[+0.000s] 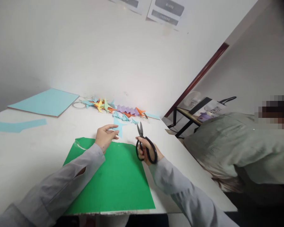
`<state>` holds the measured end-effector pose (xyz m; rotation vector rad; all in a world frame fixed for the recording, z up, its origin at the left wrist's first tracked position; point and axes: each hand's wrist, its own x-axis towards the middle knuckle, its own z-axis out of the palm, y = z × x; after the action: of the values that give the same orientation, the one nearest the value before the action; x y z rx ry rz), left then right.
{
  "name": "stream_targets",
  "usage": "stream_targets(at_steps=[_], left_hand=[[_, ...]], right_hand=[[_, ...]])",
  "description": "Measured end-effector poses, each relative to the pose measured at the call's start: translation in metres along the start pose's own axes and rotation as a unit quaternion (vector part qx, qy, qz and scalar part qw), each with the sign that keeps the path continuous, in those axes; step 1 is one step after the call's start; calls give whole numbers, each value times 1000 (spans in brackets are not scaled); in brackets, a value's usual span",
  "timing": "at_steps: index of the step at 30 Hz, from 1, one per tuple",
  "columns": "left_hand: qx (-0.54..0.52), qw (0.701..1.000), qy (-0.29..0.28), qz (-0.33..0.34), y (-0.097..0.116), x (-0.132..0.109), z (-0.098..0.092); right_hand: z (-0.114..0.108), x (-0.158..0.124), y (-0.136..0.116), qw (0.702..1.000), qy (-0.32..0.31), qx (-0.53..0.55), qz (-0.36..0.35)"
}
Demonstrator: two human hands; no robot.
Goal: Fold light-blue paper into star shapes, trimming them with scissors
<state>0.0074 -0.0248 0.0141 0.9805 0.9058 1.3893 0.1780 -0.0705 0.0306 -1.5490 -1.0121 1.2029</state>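
Note:
In the head view, my left hand (107, 135) is over the far edge of a green sheet (113, 176). Its thumb and fingers pinch one arm of a light blue paper cutout (120, 127) with several pointed arms; the fingers partly cover it. My right hand (148, 149) grips black-handled scissors (152, 152), their blades pointing up and away and looking nearly closed. The scissors are to the right of the cutout, apart from it. The green sheet lies on the white table with its far left corner curled.
Folded paper pieces (104, 104) in several colours and a purple pleated strip (127, 110) lie along the wall. A light blue sheet (46, 102), a cut blue strip (19, 125) and a ring (79, 105) are at the left. A person (227, 142) leans at the right.

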Motion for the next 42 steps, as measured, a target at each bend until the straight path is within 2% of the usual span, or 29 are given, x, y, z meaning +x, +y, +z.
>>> stream_targets(at_steps=[2, 6, 12, 21, 25, 31, 35, 42], left_hand=[[-3, 1000, -15, 5, 4, -3, 1], [-8, 999, -48, 21, 14, -13, 6], [19, 997, -73, 29, 24, -26, 13], [29, 997, -68, 34, 26, -29, 14], [36, 996, -69, 42, 28, -30, 14], [38, 997, -44, 52, 30, -27, 12], [43, 997, -21, 60, 32, -21, 7], [58, 990, 37, 120, 37, -10, -1]], right_hand=[[11, -23, -2, 989, -92, 95, 66], [21, -50, -1, 976, -150, 109, 114], [23, -61, 7, 985, -150, 69, 48], [22, -70, 6, 987, -152, -20, -53], [25, -70, -2, 985, -147, -63, -64], [31, -61, -7, 982, -162, -68, -72], [34, -50, -9, 979, -174, -75, -79], [44, -23, -12, 973, -196, -63, -103]])
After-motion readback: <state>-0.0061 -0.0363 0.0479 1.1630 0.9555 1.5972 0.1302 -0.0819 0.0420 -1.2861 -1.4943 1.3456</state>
